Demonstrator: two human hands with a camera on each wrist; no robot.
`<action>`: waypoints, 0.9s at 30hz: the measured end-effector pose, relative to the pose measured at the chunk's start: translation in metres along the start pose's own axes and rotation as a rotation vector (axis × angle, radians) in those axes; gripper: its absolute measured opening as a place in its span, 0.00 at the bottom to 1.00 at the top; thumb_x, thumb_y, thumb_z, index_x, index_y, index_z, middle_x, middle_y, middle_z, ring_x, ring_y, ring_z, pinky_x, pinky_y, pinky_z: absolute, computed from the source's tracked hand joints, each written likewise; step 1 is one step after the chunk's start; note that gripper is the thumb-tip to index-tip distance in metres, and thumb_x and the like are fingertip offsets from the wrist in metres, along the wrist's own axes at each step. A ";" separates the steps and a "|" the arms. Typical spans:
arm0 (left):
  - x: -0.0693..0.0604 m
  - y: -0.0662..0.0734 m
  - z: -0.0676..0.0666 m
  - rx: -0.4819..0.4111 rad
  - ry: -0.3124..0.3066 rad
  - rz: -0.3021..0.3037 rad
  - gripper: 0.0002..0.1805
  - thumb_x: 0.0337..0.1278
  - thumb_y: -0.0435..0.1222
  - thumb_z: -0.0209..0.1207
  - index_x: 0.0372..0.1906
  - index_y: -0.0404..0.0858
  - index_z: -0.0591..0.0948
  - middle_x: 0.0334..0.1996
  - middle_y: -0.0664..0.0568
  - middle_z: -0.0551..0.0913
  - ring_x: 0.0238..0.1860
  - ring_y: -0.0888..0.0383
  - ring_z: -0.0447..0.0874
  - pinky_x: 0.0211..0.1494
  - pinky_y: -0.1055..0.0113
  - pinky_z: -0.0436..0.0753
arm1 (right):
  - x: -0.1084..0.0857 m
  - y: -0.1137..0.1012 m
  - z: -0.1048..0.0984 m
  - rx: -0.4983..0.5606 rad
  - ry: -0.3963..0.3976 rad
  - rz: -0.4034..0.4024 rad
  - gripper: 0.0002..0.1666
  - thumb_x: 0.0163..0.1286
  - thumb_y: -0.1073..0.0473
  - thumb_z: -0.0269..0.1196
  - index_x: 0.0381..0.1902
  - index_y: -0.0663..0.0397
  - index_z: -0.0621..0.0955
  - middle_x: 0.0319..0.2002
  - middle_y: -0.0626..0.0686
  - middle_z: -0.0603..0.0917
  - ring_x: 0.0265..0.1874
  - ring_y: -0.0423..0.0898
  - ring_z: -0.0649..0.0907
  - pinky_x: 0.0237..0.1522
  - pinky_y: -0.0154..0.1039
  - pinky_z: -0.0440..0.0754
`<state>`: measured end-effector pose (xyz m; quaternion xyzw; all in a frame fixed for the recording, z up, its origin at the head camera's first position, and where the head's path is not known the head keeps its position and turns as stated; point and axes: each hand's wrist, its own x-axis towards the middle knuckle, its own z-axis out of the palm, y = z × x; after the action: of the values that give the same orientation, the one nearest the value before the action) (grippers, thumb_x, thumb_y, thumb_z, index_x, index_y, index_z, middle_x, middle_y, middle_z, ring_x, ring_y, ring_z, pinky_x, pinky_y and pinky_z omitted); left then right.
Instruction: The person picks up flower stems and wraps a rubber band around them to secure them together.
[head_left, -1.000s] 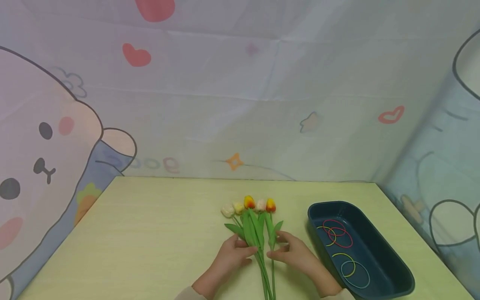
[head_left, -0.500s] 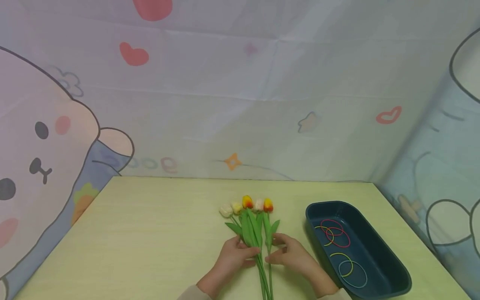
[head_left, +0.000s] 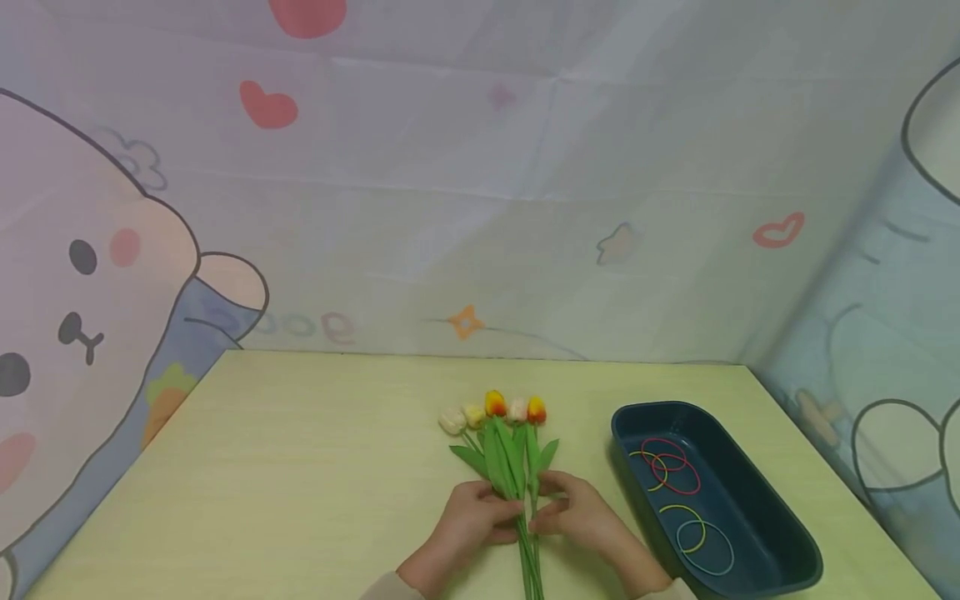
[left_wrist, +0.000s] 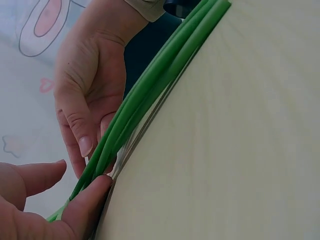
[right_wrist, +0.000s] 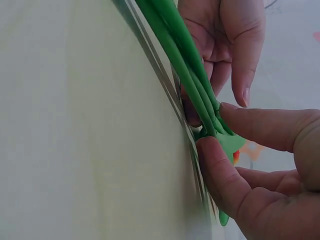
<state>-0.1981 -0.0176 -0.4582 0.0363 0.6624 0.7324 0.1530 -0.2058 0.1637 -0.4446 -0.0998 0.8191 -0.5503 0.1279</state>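
Several artificial tulips [head_left: 502, 458] with white, yellow and orange-red blooms lie in a bunch on the table, blooms pointing away from me. My left hand [head_left: 471, 515] curls round the bunch from the left, its thumb over the stems below the leaves. On the other side, my right hand [head_left: 579, 510] pinches the stem of the rightmost orange-red tulip [head_left: 536, 410] between thumb and fingers. That tulip lies close against the others. In the right wrist view, green stems [right_wrist: 187, 65] run beside my right fingertips, just above the tabletop.
A dark blue tray [head_left: 757, 467] stands on the table [head_left: 300, 467] to the right of my right hand. Red, yellow and teal rubber bands [head_left: 705, 547] lie in it. A printed cloth [head_left: 450, 167] hangs behind the table.
My right hand has moved a little left with the rightmost tulip, narrowing the gap to the other stems. My left hand has shifted slightly right and toward me.
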 end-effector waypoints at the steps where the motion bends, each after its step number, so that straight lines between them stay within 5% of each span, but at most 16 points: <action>1: 0.000 0.000 0.000 -0.003 -0.008 -0.003 0.20 0.58 0.26 0.60 0.53 0.18 0.74 0.40 0.34 0.85 0.38 0.45 0.87 0.40 0.56 0.89 | 0.000 0.001 0.001 -0.001 -0.001 0.000 0.45 0.50 0.71 0.71 0.63 0.79 0.63 0.52 0.70 0.77 0.39 0.52 0.85 0.36 0.38 0.82; 12: -0.001 0.001 0.004 0.047 0.006 -0.036 0.18 0.56 0.26 0.62 0.51 0.21 0.77 0.34 0.43 0.86 0.32 0.53 0.87 0.37 0.61 0.89 | 0.000 -0.001 0.006 0.040 -0.029 -0.003 0.45 0.52 0.73 0.69 0.65 0.80 0.62 0.54 0.72 0.75 0.41 0.53 0.85 0.36 0.39 0.84; 27: -0.005 -0.006 0.005 -0.026 -0.026 -0.051 0.15 0.57 0.27 0.63 0.47 0.20 0.80 0.38 0.37 0.86 0.34 0.52 0.88 0.37 0.63 0.89 | -0.004 -0.006 0.012 0.074 -0.034 -0.036 0.45 0.50 0.75 0.68 0.65 0.79 0.62 0.56 0.74 0.73 0.39 0.52 0.86 0.38 0.37 0.85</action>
<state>-0.1906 -0.0141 -0.4631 0.0268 0.6515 0.7363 0.1809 -0.1981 0.1521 -0.4429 -0.1190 0.7941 -0.5805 0.1356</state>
